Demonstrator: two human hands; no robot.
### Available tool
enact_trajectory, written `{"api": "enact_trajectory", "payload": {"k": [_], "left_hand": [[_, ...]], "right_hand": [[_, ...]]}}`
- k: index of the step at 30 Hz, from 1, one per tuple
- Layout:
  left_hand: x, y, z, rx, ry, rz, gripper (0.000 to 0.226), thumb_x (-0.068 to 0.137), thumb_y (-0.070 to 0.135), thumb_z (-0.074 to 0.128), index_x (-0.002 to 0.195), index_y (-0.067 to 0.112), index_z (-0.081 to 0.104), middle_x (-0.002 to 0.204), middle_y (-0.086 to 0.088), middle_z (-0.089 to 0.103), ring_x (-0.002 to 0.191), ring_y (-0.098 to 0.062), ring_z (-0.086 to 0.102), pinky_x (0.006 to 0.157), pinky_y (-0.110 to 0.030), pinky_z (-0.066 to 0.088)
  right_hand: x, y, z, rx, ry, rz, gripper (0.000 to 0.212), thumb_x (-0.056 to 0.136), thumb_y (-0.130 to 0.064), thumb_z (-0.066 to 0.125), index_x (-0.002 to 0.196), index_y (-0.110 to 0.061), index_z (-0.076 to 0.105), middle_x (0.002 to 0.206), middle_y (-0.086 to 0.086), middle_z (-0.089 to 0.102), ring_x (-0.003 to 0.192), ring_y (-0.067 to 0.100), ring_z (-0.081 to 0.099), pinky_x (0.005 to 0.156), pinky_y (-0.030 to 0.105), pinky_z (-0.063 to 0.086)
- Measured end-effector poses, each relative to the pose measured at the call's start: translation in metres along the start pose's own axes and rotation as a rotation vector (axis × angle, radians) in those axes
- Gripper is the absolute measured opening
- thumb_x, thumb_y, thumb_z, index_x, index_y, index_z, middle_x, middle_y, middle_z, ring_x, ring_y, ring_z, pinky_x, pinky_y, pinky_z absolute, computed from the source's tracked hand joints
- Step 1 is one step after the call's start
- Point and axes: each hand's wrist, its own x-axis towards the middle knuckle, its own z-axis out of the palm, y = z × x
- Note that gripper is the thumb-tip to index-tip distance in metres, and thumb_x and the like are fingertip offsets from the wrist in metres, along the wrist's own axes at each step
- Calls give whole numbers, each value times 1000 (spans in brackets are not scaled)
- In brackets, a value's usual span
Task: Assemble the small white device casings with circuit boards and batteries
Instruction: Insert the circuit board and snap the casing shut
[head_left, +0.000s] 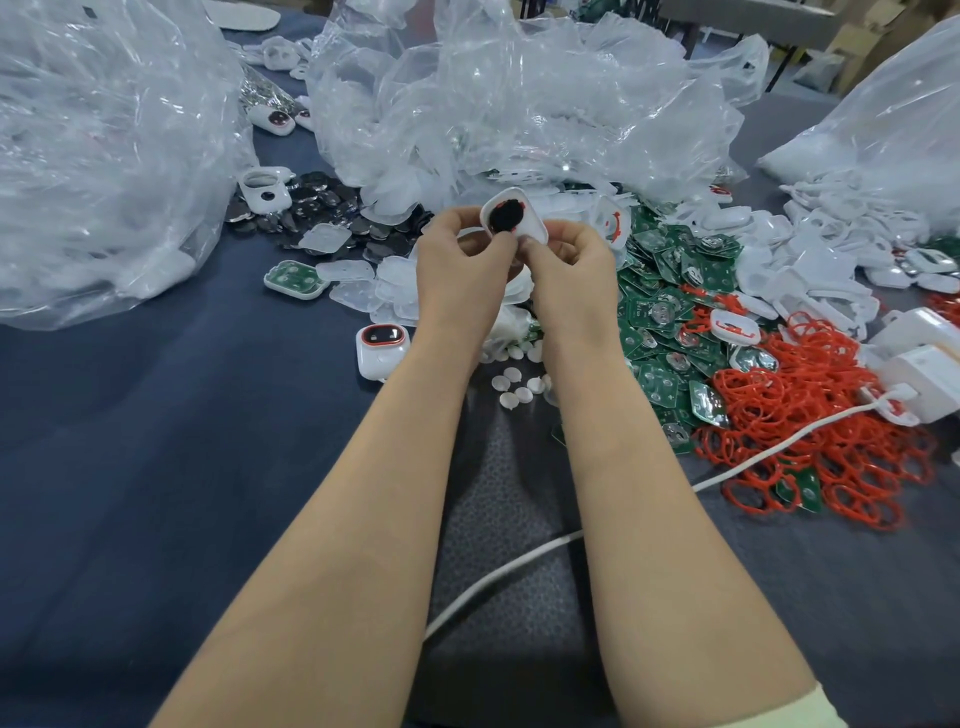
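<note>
Fingertips of both the left hand (462, 254) and the right hand (569, 260) pinch one white casing (514, 215), raised above the surface (156, 441) near its middle, dark round insert showing.

Crumpled clear bags (519, 104) fill the upper frame, lying on a dark blue cloth (130, 441). A white cable (561, 538) runs from lower centre to a white box (930, 374) at the right edge. Cardboard boxes (852, 41) stand upper right.
</note>
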Motion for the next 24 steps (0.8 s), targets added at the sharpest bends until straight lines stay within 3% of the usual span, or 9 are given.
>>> {"api": "enact_trajectory", "payload": {"k": [6,14,21,24], "left_hand": [[-2,1,-2,1,-37,-2,17,86,-4,57,100,5,57,85,-9,66,67,-7,65,73,-21,56],[-3,2,-4,109,-95,3,19,88,-1,56,104,9,60,74,-1,66,62,-2,63,63,-15,50],[-2,1,-4,143,-141,-8,27,89,1,57,114,11,62,72,2,65,72,-9,64,84,-27,56],[-4,3,-3,175,-153,-1,26,89,0,55,107,16,61,75,-1,65,77,-13,64,91,-34,55]], "right_hand": [[4,-3,-8,-28,-81,20,13,86,-6,65,88,-15,55,69,-6,53,64,5,52,53,10,39],[10,-4,-25,-207,-153,26,14,82,-15,70,83,-18,57,75,-2,58,68,8,54,61,18,41],[10,-5,-27,-218,-141,52,17,81,-14,71,78,-19,55,76,-1,62,64,6,54,64,22,42],[10,-5,-27,-215,-141,76,19,80,-14,71,79,-20,54,78,-1,62,66,7,55,66,24,43]]}}
